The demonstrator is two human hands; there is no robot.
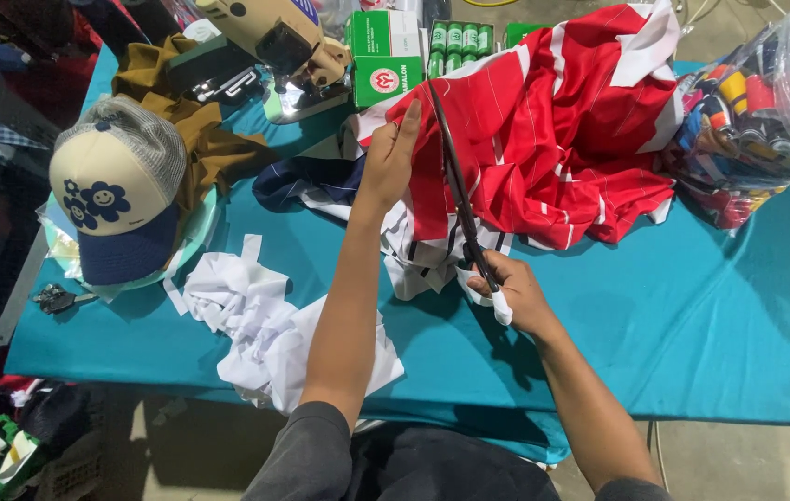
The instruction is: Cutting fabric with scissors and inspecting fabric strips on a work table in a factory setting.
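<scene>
- Teal-covered worktop (692, 315) in a cluttered sewing space; sewing machine (270, 42) at the back edge, green boxes (384, 56) beside it, plastic bag of thread spools (766, 102) at far right.
- Left side: cream-and-navy trucker cap (116, 199) sits on brown fabric (200, 139); heap of white fabric scraps (260, 325) near my left forearm.
- My left hand (390, 158): fingers extended flat against the edge of the red-and-white striped garment (553, 130), pressing and steadying it, not clenched.
- My right hand (511, 288): fingers closed through the handles of the black scissors (455, 186), with a bit of white fabric caught at the grip.
- Step, judged: mid-cut, trimming along the garment's left edge where red meets white.
- Scissors' long axis runs from the handles near me up and slightly left, tips pointing away toward the green boxes; the blades look near shut, hard to tell.
- Next move, judged: needs the cloth kept taut under my left hand and the blades held on the line.
- Garment lies bunched mid-worktop, spreading right toward the bag.
</scene>
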